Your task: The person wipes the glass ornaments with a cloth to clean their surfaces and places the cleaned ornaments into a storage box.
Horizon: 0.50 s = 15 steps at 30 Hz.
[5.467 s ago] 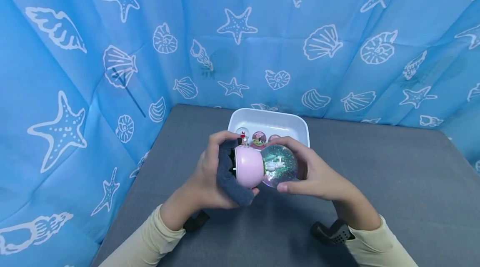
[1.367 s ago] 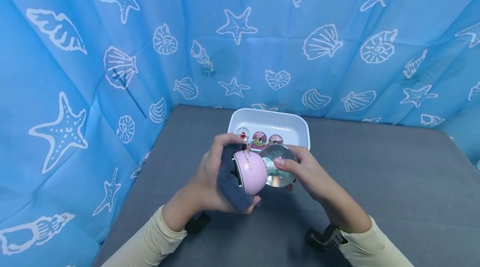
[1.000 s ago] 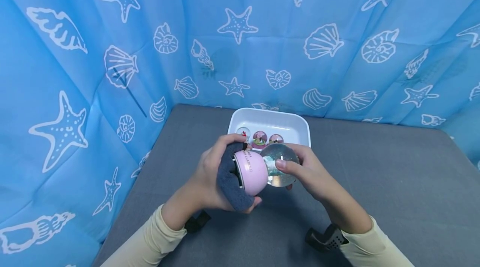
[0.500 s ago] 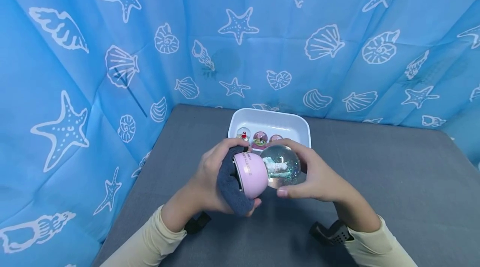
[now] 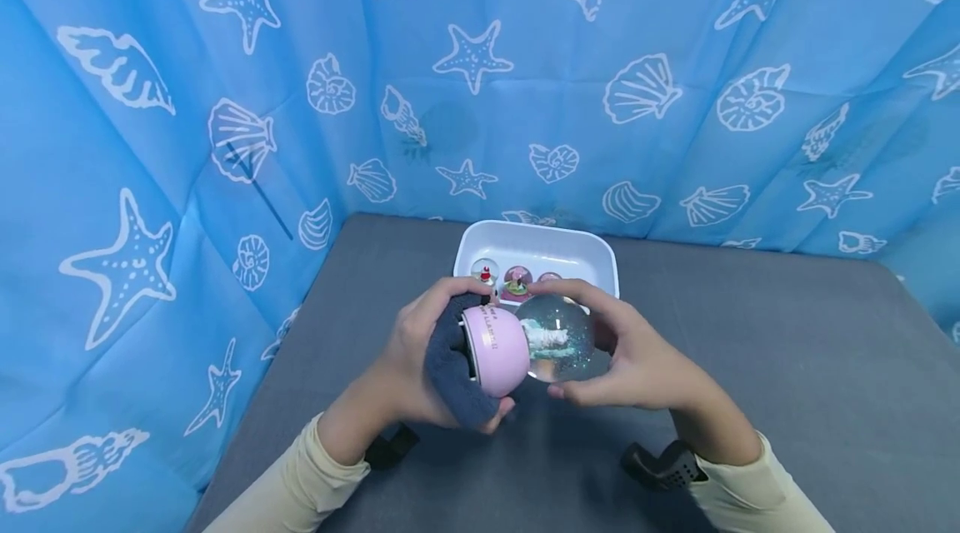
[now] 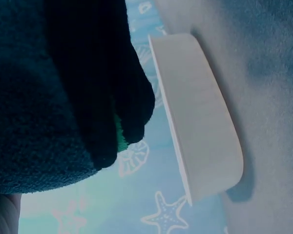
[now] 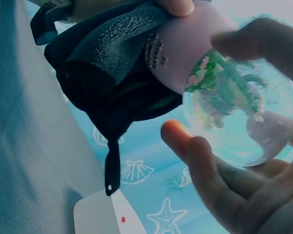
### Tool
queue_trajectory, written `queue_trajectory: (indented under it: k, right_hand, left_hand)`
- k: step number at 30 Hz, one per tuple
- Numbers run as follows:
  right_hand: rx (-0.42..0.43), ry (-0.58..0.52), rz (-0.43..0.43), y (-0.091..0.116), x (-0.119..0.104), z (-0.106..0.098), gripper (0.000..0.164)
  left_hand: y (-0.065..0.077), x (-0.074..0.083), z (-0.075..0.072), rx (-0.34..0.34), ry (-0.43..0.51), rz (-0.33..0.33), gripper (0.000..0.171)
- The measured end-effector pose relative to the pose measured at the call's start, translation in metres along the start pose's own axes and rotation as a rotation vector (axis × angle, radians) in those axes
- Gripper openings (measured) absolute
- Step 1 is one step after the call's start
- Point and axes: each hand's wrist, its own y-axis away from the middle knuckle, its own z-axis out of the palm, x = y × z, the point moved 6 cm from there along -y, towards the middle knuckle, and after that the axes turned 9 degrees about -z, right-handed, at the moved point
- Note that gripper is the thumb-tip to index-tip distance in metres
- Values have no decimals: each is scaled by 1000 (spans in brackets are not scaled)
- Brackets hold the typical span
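Observation:
A snow globe lies on its side in the air between my hands, its pink base (image 5: 497,350) to the left and its clear glass ball (image 5: 558,339) to the right. Inside the ball a white figure and glitter show. My left hand (image 5: 415,354) grips the base through a dark blue cloth (image 5: 453,371); dark lettering shows on the pink. My right hand (image 5: 637,350) holds the ball, thumb below and fingers over the far side. The right wrist view shows the cloth (image 7: 107,63) hanging with a strap. In the left wrist view the cloth (image 6: 39,97) hides the globe.
Behind the hands stands a white tray (image 5: 600,258) on the grey table (image 5: 750,333). Several small globes sit in it, among them one with a red figure (image 5: 485,272) and a pink one (image 5: 517,281). A blue shell-patterned curtain (image 5: 555,100) closes off the back and left.
My right thumb has moved off the front of the glass ball to its lower edge, baring the white figure. Since the oldest frame the base has turned, bringing its lettering into view.

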Motion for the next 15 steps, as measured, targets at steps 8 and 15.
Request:
queue_trajectory:
  k: [8,15]
  right_hand:
    - [113,173,24,0,1,-8,89]
    - [151,132,83,-1,6,-9,70]
  left_hand:
    - [0,-1,2,-21,13,-15,100]
    - [0,0,3,-31,12,-22,98]
